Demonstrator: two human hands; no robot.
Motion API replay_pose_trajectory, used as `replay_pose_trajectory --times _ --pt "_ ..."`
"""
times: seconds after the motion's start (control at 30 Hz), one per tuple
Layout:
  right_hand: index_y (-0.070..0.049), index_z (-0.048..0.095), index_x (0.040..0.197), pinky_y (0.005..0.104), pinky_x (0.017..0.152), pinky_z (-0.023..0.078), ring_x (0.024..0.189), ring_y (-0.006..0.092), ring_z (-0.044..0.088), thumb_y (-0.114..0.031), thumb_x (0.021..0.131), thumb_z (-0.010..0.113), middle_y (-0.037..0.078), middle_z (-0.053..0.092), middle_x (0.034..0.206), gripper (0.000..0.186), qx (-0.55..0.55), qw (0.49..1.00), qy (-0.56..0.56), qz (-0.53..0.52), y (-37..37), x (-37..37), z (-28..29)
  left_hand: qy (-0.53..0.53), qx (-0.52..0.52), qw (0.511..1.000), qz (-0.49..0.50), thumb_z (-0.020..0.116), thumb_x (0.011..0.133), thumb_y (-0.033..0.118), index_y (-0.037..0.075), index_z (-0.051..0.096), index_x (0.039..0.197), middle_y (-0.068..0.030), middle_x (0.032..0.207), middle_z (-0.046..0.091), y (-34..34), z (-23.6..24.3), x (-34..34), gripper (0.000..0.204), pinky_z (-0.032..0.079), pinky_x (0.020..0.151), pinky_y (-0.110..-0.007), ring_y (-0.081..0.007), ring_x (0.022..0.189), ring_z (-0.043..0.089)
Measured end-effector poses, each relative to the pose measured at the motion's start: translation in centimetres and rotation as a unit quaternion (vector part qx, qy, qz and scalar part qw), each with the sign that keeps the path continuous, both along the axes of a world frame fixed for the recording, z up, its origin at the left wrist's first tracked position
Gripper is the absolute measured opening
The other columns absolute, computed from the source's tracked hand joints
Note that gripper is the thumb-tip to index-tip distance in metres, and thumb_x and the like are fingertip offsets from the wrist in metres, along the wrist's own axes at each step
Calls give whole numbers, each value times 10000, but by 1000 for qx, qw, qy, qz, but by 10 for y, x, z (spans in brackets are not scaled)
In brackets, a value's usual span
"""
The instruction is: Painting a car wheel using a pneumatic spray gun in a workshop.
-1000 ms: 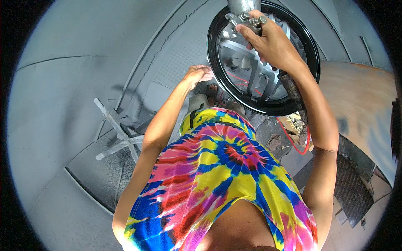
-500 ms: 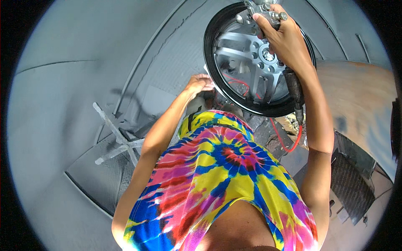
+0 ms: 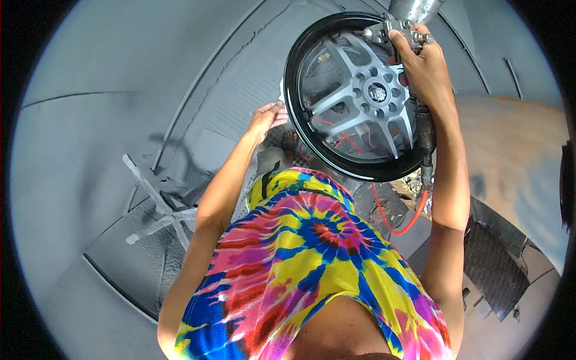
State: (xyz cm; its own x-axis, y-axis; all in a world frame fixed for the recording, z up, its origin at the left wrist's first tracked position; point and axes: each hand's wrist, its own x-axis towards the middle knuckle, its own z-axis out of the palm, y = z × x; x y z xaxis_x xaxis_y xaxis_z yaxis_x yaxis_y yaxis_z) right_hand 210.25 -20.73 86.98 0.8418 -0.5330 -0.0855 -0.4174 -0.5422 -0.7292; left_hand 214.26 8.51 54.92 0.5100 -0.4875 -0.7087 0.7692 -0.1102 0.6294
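An alloy wheel [image 3: 345, 103] with silver-grey spokes and a glossy black outer rim stands in front of me. My right hand [image 3: 423, 66] is wrapped round a metal spray gun [image 3: 403, 33], held over the wheel's upper right side. A red air hose [image 3: 401, 231] hangs in a loop from the gun's dark lower end. At the wheel's left edge, my left hand [image 3: 266, 120] has its fingers drawn together against the pale back edge of the rim. Its fingertips are partly hidden there.
A grey-coated cross-shaped stand [image 3: 165, 207] is at the left, beside a dark panel [image 3: 129, 258]. Grey-coated sheeting [image 3: 96, 138] covers the left side. Rusty-brown sheet [image 3: 504, 141] and a dark mesh panel [image 3: 495, 264] lie at the right. Crumpled scraps [image 3: 413, 185] are below the wheel.
The spokes have turned to a different angle. The spray gun and right hand have shifted slightly right and down across the wheel. My left hand stays at the rim's left edge.
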Motion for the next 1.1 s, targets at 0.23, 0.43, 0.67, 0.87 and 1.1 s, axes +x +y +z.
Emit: replay_pose_trajectory --times 0.23,0.43,0.67,0.87,1.1 --pt "-43 599 1075 268 433 425 463 93 538 -338 982 612 37 638 654 309 -21 999 6 44 12 27 -14 -14 23 999 -23 614 993 190 -36 650 1059 -163 963 708 -6 16 -20 238 618 791 -338 -237 849 715" --pt "-22 595 1044 278 447 432 452 99 529 -333 980 611 46 621 634 318 -30 996 32 71 24 37 -14 30 -18 999 -1 653 970 183 -53 633 1082 -164 961 690 -3 9 -43 262 625 796 -357 -244 868 709" --pt "-12 594 1036 277 463 437 463 108 539 -331 979 617 52 617 634 324 -31 995 19 88 22 43 -22 41 -16 999 4 641 976 173 -64 614 1105 -175 966 686 -5 8 -48 271 624 802 -363 -258 869 707" --pt "-8 592 1020 285 475 443 464 116 545 -341 985 602 61 623 640 335 -36 993 46 104 20 47 -23 36 -23 999 2 632 982 177 -80 599 1143 -199 1005 685 -6 11 -48 306 623 809 -363 -270 897 707" --pt "-11 599 1032 289 466 444 448 114 538 -341 981 601 60 632 646 334 -55 992 21 109 18 48 -25 43 -9 999 -3 636 982 196 -99 579 1168 -237 1051 669 -6 13 -47 353 619 823 -366 -297 938 703"
